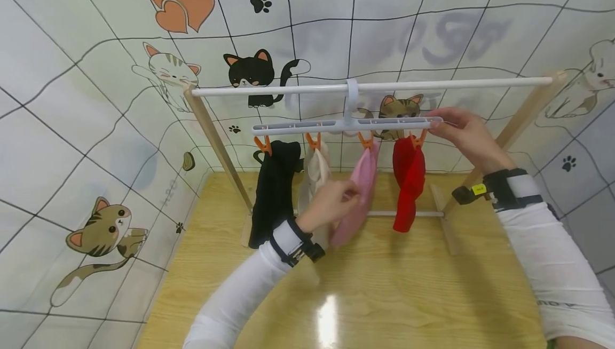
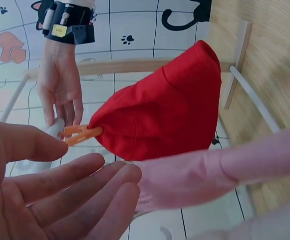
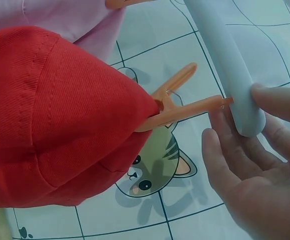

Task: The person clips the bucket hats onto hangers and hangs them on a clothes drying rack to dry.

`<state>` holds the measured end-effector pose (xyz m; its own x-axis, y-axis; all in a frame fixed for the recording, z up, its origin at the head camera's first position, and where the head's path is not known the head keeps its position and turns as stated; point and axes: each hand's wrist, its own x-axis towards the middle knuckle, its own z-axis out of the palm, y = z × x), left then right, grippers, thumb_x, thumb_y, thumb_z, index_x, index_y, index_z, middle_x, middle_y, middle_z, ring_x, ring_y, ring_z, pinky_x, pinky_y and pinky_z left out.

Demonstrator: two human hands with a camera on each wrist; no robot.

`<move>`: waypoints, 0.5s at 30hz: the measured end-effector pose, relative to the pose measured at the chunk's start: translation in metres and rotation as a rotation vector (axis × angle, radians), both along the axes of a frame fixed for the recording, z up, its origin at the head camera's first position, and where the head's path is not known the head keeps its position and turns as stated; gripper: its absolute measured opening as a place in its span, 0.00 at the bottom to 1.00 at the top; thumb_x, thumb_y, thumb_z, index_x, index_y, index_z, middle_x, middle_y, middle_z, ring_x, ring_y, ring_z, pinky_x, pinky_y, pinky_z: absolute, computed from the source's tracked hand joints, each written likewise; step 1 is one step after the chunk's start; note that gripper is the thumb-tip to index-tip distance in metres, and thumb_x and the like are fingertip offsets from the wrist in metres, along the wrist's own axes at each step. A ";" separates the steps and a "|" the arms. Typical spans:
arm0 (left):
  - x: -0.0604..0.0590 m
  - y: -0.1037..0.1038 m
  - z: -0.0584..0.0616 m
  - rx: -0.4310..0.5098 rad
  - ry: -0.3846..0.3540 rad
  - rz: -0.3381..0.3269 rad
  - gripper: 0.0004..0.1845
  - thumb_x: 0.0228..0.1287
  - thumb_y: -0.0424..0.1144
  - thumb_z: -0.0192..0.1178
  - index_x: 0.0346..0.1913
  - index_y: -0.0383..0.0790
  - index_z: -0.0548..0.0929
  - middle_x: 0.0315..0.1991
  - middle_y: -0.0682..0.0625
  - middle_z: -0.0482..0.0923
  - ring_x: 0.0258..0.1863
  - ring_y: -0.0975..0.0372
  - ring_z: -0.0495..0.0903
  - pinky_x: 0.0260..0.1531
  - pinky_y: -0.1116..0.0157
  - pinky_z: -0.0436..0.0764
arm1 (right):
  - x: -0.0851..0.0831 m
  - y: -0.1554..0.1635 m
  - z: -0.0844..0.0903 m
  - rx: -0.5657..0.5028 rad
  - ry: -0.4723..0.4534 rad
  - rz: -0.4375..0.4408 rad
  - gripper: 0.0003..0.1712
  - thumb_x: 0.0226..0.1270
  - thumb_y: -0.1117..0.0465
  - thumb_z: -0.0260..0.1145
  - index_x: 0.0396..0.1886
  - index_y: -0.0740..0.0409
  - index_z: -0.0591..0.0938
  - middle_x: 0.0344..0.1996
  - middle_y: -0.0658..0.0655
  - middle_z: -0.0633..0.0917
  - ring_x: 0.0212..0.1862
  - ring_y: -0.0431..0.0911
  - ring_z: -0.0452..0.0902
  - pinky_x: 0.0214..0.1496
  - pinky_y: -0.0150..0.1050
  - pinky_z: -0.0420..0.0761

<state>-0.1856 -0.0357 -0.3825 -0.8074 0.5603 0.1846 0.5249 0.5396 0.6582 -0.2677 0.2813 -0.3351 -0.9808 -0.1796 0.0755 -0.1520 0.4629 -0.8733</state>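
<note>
My right hand (image 1: 463, 133) pinches the end of the grey clip hanger (image 1: 346, 124) to steady it — left hand (image 1: 331, 202), fingers loosely straight, touches the pink cap (image 1: 357, 199) hanging from its orange peg between the beige and red cap (image 1: 408, 178).

- The red cap (image 3: 60, 115), at the left of the right-wrist view, is matt twill cloth with a visible weave.
- The pink cap (image 2: 224, 170) is soft, smooth cloth.
- The clips (image 3: 177, 102) are smooth orange plastic.
- The hanger bar (image 1: 346, 124) is matt pale plastic.
- The rack posts (image 1: 218, 149) are bare wood.
- The tabletop (image 1: 384, 285) is glossy wood grain.
</note>
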 end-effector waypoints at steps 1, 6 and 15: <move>0.001 -0.002 -0.001 0.006 -0.002 0.006 0.09 0.65 0.30 0.59 0.45 0.29 0.82 0.41 0.41 0.83 0.41 0.56 0.83 0.38 0.71 0.78 | 0.000 -0.001 0.001 0.000 0.005 0.003 0.27 0.72 0.47 0.57 0.66 0.52 0.72 0.55 0.56 0.75 0.55 0.50 0.69 0.59 0.58 0.63; 0.002 -0.011 -0.004 0.045 0.007 0.015 0.07 0.64 0.28 0.58 0.42 0.29 0.82 0.39 0.42 0.83 0.40 0.57 0.83 0.39 0.71 0.78 | -0.002 -0.003 0.004 -0.019 0.014 0.008 0.26 0.73 0.50 0.57 0.66 0.53 0.71 0.55 0.54 0.75 0.55 0.46 0.71 0.63 0.51 0.67; 0.005 -0.018 -0.007 0.073 -0.025 0.024 0.09 0.65 0.29 0.57 0.46 0.29 0.81 0.41 0.42 0.83 0.41 0.56 0.83 0.37 0.72 0.79 | 0.000 -0.006 0.005 -0.020 0.065 -0.009 0.25 0.74 0.53 0.56 0.67 0.54 0.70 0.59 0.56 0.73 0.53 0.43 0.73 0.64 0.57 0.63</move>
